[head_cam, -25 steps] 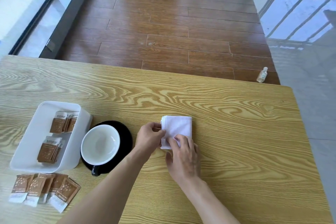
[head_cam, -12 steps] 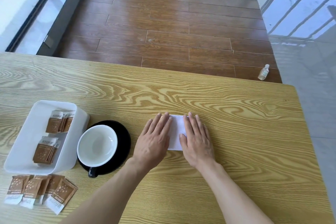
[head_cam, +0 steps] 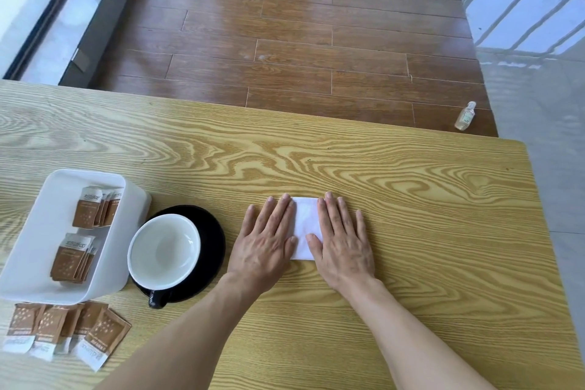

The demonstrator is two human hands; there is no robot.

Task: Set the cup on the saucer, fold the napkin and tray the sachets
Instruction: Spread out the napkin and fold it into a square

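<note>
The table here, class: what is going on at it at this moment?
A person presses both palms flat on a folded white napkin, left hand and right hand side by side. To the left, the white cup sits on its black saucer. Beside that, a white tray holds two bunches of brown sachets; more loose sachets lie on the table in front of it.

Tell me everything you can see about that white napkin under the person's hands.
The napkin is plain white, soft-looking, folded into a small upright rectangle. It lies flat on the wooden table, right of the black saucer and apart from it. The left hand and right hand press flat on its two sides, so only a middle strip shows.
</note>
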